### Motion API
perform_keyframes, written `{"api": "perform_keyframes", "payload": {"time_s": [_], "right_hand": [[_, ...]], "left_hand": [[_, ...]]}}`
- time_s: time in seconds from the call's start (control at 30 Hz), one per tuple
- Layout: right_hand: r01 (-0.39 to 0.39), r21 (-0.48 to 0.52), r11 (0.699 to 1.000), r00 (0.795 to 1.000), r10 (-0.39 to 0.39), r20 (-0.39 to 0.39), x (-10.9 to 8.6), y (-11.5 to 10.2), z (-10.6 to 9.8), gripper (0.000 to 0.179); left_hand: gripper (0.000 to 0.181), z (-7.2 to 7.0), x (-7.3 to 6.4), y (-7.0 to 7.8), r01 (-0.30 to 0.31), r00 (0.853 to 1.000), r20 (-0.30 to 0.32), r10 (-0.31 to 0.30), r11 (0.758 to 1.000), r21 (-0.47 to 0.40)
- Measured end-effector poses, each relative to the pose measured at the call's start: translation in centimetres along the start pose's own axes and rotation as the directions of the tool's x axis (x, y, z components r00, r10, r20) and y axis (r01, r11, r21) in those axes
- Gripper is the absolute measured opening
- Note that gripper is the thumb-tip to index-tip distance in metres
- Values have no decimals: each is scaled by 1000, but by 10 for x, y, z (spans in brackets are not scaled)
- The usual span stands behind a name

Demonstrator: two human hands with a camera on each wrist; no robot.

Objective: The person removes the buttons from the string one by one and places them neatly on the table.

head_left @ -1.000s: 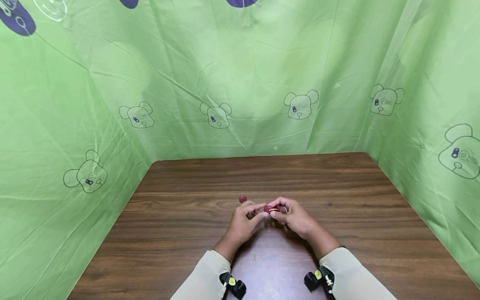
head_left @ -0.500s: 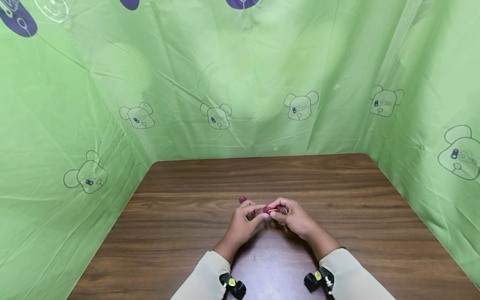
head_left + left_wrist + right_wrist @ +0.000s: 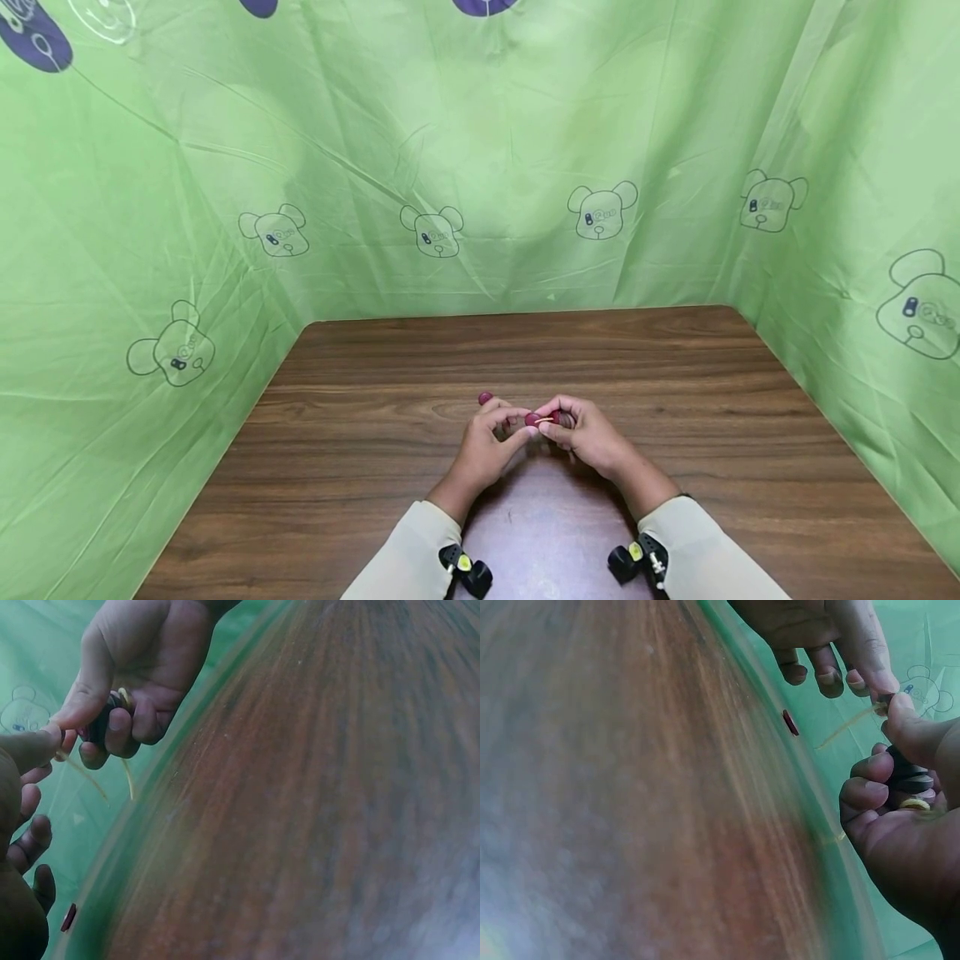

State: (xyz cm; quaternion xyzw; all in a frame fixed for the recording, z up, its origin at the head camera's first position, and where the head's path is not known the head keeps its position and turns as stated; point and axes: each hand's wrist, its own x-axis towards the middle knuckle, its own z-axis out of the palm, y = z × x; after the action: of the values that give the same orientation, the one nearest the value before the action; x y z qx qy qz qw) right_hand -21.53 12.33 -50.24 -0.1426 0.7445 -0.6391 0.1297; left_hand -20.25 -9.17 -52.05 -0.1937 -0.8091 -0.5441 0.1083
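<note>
In the head view, my left hand (image 3: 486, 446) pinches a small dark-red round disc (image 3: 532, 419) between thumb and fingertips. My right hand (image 3: 592, 435) meets it, its thumb tip against a thin pale-yellow cord (image 3: 545, 420) beside the disc. More dark discs (image 3: 909, 771) lie stacked inside the curled fingers of my right hand, with a yellow loop (image 3: 913, 804) at the stack's end in the right wrist view. Loose cord ends (image 3: 129, 780) hang below the hands in the left wrist view. Whether the cord passes through the pinched disc is hidden by fingertips.
One separate dark-red disc (image 3: 486, 398) lies on the brown wood-grain table (image 3: 360, 467), just beyond my left fingers. Green cloth (image 3: 510, 167) with bear drawings encloses the back and both sides. Each light sleeve carries a black wrist camera (image 3: 474, 577).
The pinched disc has shifted slightly left, away from the right fingertips. Both hands otherwise stay in nearly the same place, and the loose disc has not moved.
</note>
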Motion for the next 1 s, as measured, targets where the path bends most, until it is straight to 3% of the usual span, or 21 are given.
{"api": "perform_keyframes", "payload": {"time_s": [0.27,0.6,1.0], "right_hand": [[-27,6,1000,999,27,-27,0,1,0,22],[-11,6,1000,998,11,-54,1,-1,0,18],[-16,0,1000,997,16,-75,3,1,-1,13]], "left_hand": [[19,0,-2,0,-30,999,-33,30,999,-9],[19,0,0,-1,4,999,-34,-4,1000,4],[21,0,0,-2,-18,997,-68,20,999,30]]}}
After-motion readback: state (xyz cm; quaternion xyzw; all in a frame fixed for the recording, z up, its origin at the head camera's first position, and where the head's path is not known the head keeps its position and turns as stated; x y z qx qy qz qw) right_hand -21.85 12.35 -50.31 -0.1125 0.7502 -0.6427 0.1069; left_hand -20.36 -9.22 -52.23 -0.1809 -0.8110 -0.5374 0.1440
